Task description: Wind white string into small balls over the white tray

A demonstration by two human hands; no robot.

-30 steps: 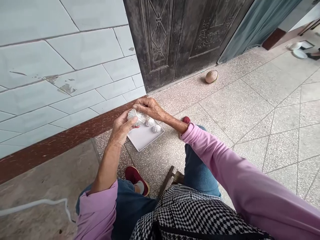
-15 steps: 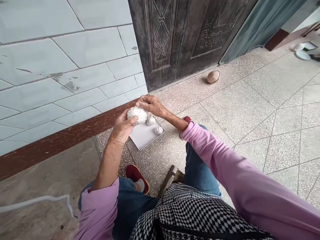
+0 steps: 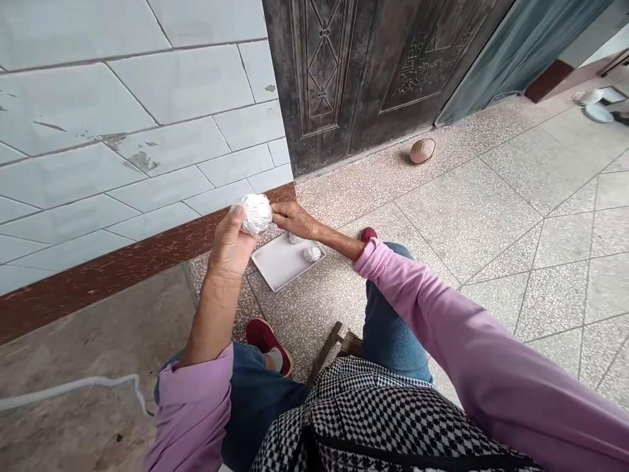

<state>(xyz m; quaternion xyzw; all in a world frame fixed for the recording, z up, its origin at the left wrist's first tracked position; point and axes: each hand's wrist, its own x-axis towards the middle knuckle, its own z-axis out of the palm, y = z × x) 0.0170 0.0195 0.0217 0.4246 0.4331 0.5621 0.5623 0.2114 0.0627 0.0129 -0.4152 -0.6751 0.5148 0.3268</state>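
My left hand is wrapped round a ball of white yarn-like strands, with the thumb over its near left side. Close against the ball's right side is my right hand, its fingers pinched together. Whatever lies between those fingertips is too small to make out. Below both hands, a shallow white tray rests on the floor. Two smaller white balls sit at its right end: one in plain sight, the other partly hidden by my right hand.
A tiled wall with a dark red base strip rises beyond the tray. To its right stands a dark carved door. A round pinkish object lies by the doorsill. A wooden stool is beneath me, and a white cord runs at lower left.
Both hands have shifted with the ball, which moved left and up and turned over. My right hand went from the ball's top to its right side. More of the tray now shows.
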